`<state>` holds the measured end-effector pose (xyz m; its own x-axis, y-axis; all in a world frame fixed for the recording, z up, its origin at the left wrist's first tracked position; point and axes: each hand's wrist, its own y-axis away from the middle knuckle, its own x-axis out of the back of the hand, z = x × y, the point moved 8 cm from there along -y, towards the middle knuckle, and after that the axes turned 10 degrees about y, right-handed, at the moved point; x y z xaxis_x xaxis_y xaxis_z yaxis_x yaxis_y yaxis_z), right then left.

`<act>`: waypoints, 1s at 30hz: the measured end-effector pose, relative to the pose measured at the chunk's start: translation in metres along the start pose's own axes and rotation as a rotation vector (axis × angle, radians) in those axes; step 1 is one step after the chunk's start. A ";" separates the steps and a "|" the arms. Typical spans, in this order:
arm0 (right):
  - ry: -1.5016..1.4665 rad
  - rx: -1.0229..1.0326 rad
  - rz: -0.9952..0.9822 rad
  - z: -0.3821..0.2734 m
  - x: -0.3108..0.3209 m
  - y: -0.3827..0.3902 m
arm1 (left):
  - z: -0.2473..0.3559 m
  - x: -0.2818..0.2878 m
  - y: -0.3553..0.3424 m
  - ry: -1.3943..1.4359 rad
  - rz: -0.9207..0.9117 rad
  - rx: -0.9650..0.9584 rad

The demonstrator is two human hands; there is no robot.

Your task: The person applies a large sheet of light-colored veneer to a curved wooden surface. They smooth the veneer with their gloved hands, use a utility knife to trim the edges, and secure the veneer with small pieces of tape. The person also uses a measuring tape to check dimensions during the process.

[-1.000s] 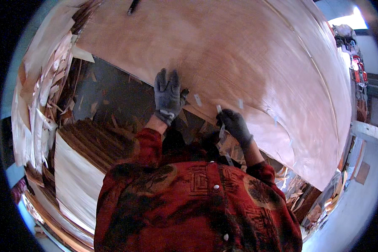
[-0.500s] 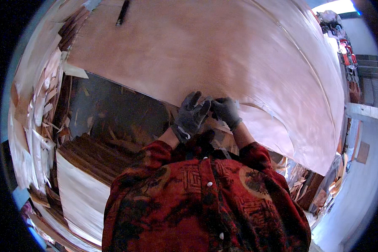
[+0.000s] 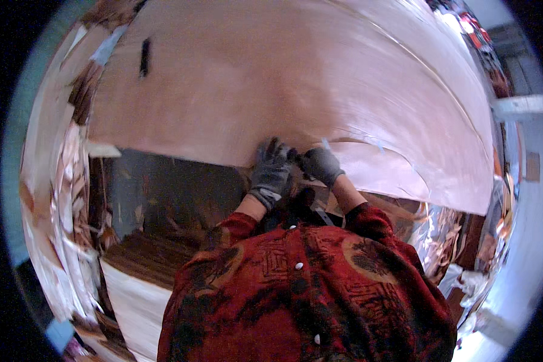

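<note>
Both my hands wear dark grey gloves and meet at the near edge of a large pinkish-tan wood veneer sheet (image 3: pixel 211 102). My left hand (image 3: pixel 271 172) lies over that edge with its fingers stretched forward. Close beside it, my right hand (image 3: pixel 321 165) is closed, fingertips toward the left thumb; whatever it pinches is hidden. A small translucent strip, like tape (image 3: pixel 326 143), shows just above the right knuckles. To the right of this hand a paler veneer piece (image 3: pixel 377 169) with a curved outline adjoins the big sheet, and another small bluish tape strip (image 3: pixel 381 145) crosses its upper border.
A narrow black strip (image 3: pixel 145 58) lies on the sheet at far left. Torn veneer scraps (image 3: pixel 72 241) are heaped along the left, with more scraps (image 3: pixel 440 238) at lower right. Stacked brown sheets (image 3: pixel 157 256) and a pale panel (image 3: pixel 136 308) sit at lower left.
My left hand's fingers have drawn closer together and lie flatter on the sheet. My right hand stays closed beside it, shifted slightly. The whole view has turned a little.
</note>
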<state>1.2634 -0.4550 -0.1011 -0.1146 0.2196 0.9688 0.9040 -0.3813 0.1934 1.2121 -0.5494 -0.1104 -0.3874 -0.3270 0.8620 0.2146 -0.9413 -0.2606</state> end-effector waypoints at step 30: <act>-0.588 0.625 -0.122 -0.200 0.042 -0.046 | -0.071 0.141 0.128 1.374 0.515 1.009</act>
<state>1.1342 -0.6080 -0.0381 -0.1502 0.7210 0.6764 0.9796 0.2009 0.0034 1.1216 -0.7214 -0.0531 -0.3943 -0.8692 -0.2983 0.7534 -0.4917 0.4366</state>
